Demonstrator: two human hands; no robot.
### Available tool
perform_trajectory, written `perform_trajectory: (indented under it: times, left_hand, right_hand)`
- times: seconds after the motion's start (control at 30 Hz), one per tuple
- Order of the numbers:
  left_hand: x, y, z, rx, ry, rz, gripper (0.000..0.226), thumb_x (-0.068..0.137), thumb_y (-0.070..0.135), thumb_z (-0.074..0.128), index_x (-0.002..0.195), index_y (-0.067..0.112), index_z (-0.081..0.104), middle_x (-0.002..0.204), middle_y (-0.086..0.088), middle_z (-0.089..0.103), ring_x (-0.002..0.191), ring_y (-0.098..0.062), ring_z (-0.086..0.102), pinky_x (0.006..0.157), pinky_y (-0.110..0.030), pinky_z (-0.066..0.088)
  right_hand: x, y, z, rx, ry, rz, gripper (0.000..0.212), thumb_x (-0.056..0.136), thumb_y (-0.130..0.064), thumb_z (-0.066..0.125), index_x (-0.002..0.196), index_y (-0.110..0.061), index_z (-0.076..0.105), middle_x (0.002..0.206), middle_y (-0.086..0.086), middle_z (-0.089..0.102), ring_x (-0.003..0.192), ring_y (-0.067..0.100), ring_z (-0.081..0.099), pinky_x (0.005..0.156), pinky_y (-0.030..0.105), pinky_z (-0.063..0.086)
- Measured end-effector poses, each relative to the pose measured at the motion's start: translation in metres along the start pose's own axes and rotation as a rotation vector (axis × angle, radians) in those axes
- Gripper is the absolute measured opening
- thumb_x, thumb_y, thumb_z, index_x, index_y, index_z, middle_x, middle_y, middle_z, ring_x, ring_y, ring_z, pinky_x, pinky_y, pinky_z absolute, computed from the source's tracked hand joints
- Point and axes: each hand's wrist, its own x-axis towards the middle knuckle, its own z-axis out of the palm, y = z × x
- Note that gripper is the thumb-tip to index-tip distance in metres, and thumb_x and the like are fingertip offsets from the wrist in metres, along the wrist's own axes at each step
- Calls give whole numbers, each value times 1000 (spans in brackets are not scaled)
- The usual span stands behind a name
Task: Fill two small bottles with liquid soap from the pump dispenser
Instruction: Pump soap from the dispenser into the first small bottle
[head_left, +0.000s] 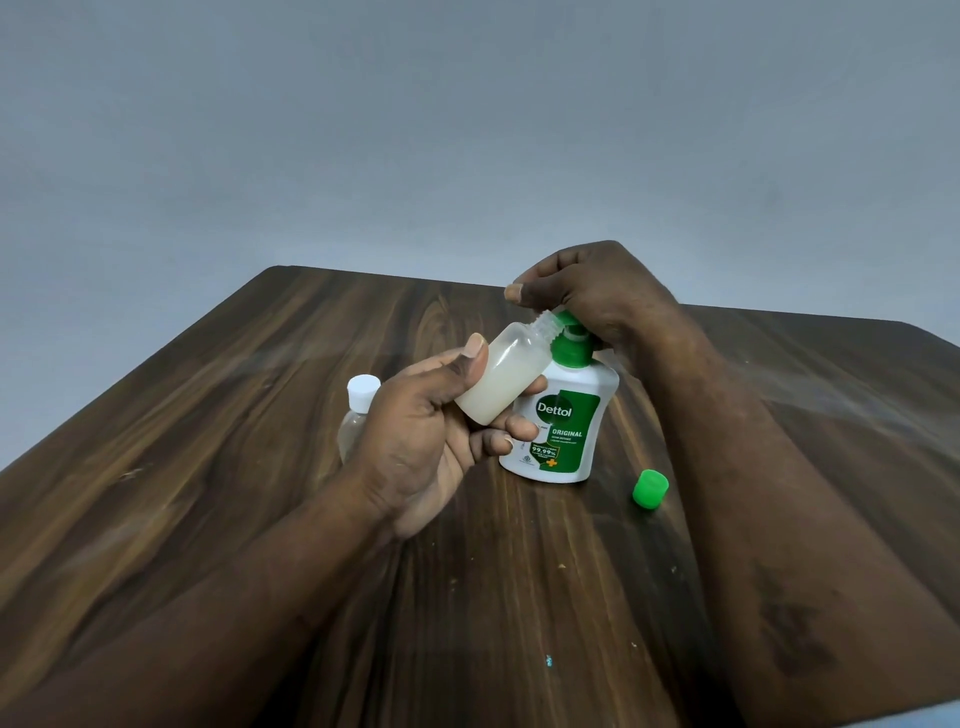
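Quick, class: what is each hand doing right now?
Left hand: closed around the small open bottle.
Right hand: pressing the pump dispenser head.

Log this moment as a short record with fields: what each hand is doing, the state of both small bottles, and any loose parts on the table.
left hand: holds the open bottle tilted, its mouth at the pump spout
right hand: on top of the pump dispenser
open bottle: uncapped, holds whitish soap
second bottle: white cap on, upright, partly hidden behind the left hand
green cap: loose on the table, to the right of the dispenser
dispenser: upright on the table
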Motion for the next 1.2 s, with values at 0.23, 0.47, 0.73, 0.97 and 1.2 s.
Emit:
perform_trajectory:
  times: [0.23, 0.47, 0.73, 0.97, 1.2]
  left_hand:
    - [-1, 1, 1, -4, -42, -36, 53, 100, 35, 49, 132, -7, 58, 105, -25, 75, 64, -23, 68, 49, -23, 52]
    - [0, 1, 0, -24, -50, -42, 52, 102, 35, 48, 134, -5, 57, 107, -24, 75, 66, -23, 69, 50, -23, 52]
    - [-1, 1, 0, 13, -84, -54, 56, 99, 37, 49, 135, -5, 56, 106, -21, 75, 65, -24, 69, 50, -25, 52]
    - [-1, 2, 1, 12, -93, -45, 55, 98, 37, 49, 134, -4, 57, 109, -22, 75, 67, -26, 69, 51, -26, 51]
    - [-2, 0, 2, 30, -92, -53, 55, 99, 35, 49, 135, -7, 55, 105, -21, 75, 66, -27, 69, 51, -27, 52]
  right_hand:
    - [0, -2, -2, -8, 4, -18, 24, 79, -28, 89, 90, -10, 79, 64, -8, 71, 55, 4, 61, 58, 23, 48]
    - [0, -2, 0, -40, 11, -43, 23, 77, -27, 90, 89, -11, 80, 66, -8, 71, 56, 6, 60, 56, 23, 47]
    - [-3, -3, -2, -43, -14, -33, 24, 77, -29, 91, 90, -11, 80, 72, -6, 73, 64, 8, 63, 59, 23, 50]
    - [-3, -6, -4, -17, -21, -42, 22, 79, -25, 89, 94, -10, 80, 67, -8, 71, 57, 4, 60, 54, 20, 49]
    - [-5, -2, -1, -19, -55, -9, 23, 78, -22, 90, 94, -8, 80, 66, -8, 71, 60, 5, 62, 60, 23, 50]
